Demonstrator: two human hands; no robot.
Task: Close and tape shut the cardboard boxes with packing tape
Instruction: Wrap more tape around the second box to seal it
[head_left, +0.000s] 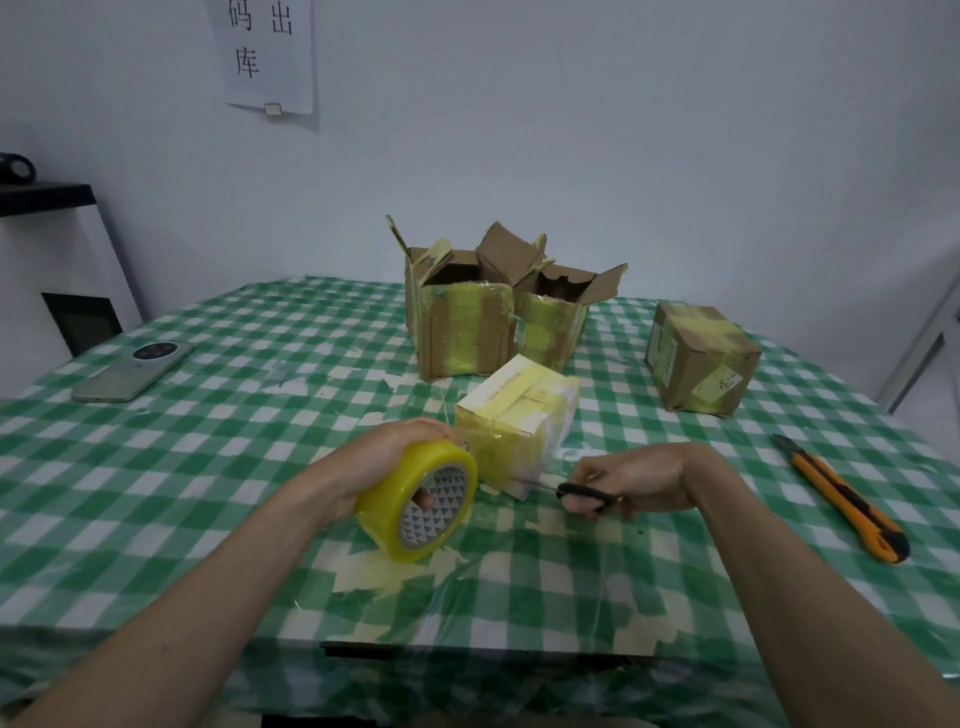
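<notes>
Small box (517, 418), desk (249, 364) centre: flaps closed, tape over top, strip not yet cut. Left hand (387, 452) at 7 o'clock of it, fingers grasping tape roll (418, 501). Right hand (631, 475) at 4 o'clock, fingers clenched on scissors (582, 491), blades at box base. Sealed box (701, 356) at 2 o'clock: done. Two open boxes (467, 317) at 12 o'clock: left to close.

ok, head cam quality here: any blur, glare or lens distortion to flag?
Head view: dim, flat light with soft shadows; wide-angle bending curves the table edge and splays the forearms; right hand and scissors slightly motion-blurred; tape roll in the left hand fairly sharp; faint sheen on the taped tablecloth, no hard glare.
</notes>
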